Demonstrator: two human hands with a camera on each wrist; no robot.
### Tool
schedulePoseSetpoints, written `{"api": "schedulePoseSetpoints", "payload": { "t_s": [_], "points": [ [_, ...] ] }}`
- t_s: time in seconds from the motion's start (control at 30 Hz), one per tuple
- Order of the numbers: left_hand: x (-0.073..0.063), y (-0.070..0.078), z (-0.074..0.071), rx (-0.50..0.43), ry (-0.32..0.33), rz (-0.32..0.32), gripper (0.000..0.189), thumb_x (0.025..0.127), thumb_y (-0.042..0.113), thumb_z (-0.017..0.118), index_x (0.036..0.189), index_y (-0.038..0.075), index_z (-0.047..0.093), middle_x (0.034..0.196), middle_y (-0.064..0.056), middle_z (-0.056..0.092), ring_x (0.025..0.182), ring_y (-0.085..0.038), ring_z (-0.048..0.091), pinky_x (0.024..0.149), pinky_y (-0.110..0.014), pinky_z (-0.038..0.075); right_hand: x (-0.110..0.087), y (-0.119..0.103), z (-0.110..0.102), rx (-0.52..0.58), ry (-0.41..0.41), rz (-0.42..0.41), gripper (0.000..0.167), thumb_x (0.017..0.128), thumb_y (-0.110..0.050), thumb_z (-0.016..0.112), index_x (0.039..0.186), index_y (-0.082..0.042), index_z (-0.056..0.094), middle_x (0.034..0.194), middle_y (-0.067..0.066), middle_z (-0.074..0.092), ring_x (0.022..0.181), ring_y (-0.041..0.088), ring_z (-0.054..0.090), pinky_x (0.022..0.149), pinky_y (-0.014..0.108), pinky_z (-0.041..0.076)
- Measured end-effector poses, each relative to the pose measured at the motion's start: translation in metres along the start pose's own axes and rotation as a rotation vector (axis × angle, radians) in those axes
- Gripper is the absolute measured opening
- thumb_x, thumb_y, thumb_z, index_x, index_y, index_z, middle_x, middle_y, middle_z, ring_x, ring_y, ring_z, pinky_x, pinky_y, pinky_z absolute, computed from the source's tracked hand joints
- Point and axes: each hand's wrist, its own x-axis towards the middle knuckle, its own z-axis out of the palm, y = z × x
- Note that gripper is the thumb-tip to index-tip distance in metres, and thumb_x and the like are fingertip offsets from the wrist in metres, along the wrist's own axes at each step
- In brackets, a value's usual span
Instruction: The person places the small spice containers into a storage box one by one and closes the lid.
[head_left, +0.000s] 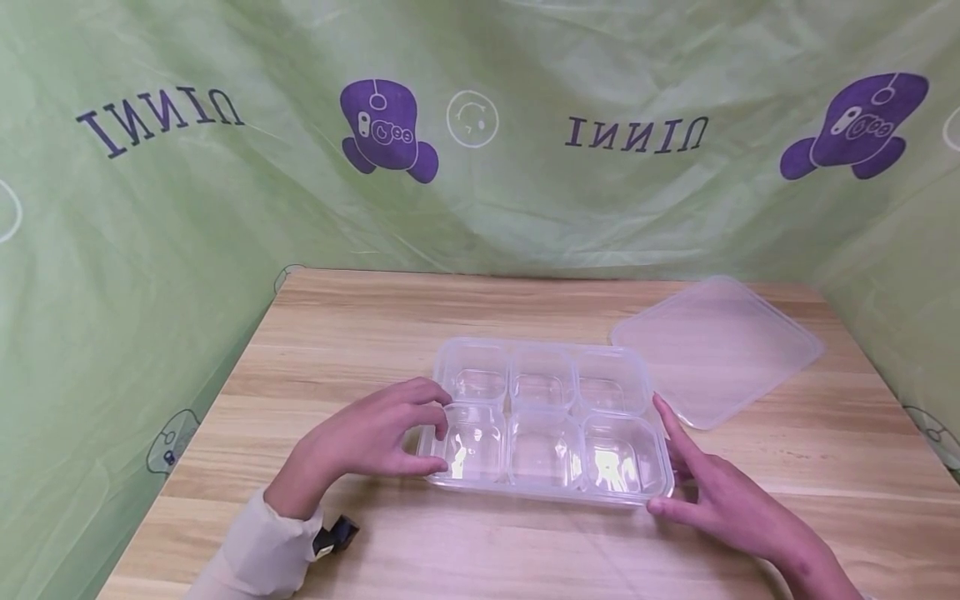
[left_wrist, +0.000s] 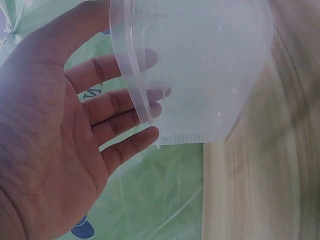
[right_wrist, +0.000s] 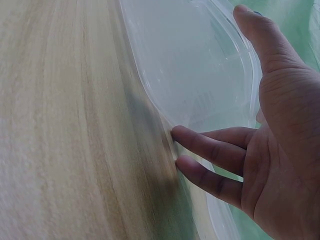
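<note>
A clear plastic tray (head_left: 551,497) lies on the table, holding several small clear boxes (head_left: 544,450) in two rows. At its left end is my left hand (head_left: 382,429), fingers loosely bent over the rim and thumb near the front left corner. The left wrist view shows those fingertips (left_wrist: 150,134) through or beside the see-through wall (left_wrist: 200,70). My right hand (head_left: 723,496) spans the right end, index finger stretched along the side and thumb at the front corner. From the right wrist, its other fingers (right_wrist: 210,150) reach low by the tray's base.
A translucent rectangular lid (head_left: 720,350) lies flat behind and to the right of the tray, close to its corner. The wooden table (head_left: 337,333) is bordered by a green printed curtain (head_left: 525,217) at the back and sides. A black strap piece (head_left: 341,535) sticks out by the left sleeve (head_left: 262,546).
</note>
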Motion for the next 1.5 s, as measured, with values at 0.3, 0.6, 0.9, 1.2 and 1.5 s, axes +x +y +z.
{"api": "schedulePoseSetpoints", "payload": {
  "t_s": [0.3,0.6,0.9,1.2,1.5],
  "points": [
    [-0.0006,0.0007,0.0016,-0.008,0.007,0.011,0.030,0.090,0.046,0.076,0.094,0.018,0.068,0.128,-0.006,0.065,0.124,-0.022,0.056,0.108,-0.041,0.044,0.0000,-0.0001,0.0002,-0.003,0.004,-0.003,0.116,0.087,-0.026,0.085,0.166,-0.016,0.001,0.122,0.004,0.072,0.095,0.004,0.069,0.087,0.025,0.053],
    [-0.0016,0.0009,0.0027,0.035,0.036,0.039,0.037,0.092,0.047,0.074,0.108,0.014,0.069,0.124,-0.006,0.065,0.120,-0.022,0.059,0.107,-0.041,0.046,0.0006,0.0012,0.0015,-0.004,0.003,-0.007,0.116,0.088,-0.026,0.085,0.166,-0.016,0.001,0.120,0.004,0.072,0.096,0.005,0.069,0.087,0.029,0.054],
    [-0.0030,0.0038,0.0046,0.080,0.082,0.052,0.040,0.091,0.043,0.075,0.116,0.013,0.067,0.125,-0.004,0.064,0.116,-0.023,0.062,0.100,-0.042,0.051,0.0003,0.0011,0.0015,0.005,0.002,-0.007,0.115,0.088,-0.026,0.085,0.166,-0.015,0.001,0.122,0.006,0.072,0.095,0.005,0.069,0.086,0.031,0.055],
    [-0.0049,0.0046,0.0064,0.074,0.117,0.071,0.038,0.090,0.036,0.076,0.119,0.013,0.066,0.125,-0.002,0.063,0.114,-0.021,0.063,0.097,-0.041,0.052,-0.0001,-0.0006,0.0014,0.037,-0.012,0.001,0.115,0.088,-0.025,0.084,0.166,-0.016,0.000,0.120,0.003,0.071,0.092,0.005,0.068,0.083,0.030,0.056],
    [-0.0045,-0.0036,0.0074,0.048,0.234,0.072,0.029,0.092,0.022,0.072,0.118,0.010,0.068,0.124,-0.004,0.066,0.119,-0.023,0.061,0.104,-0.044,0.048,0.0015,-0.0017,-0.0020,0.039,-0.019,-0.011,0.116,0.088,-0.025,0.085,0.166,-0.016,0.000,0.117,-0.001,0.071,0.089,0.004,0.067,0.081,0.028,0.055]
  ]
}}
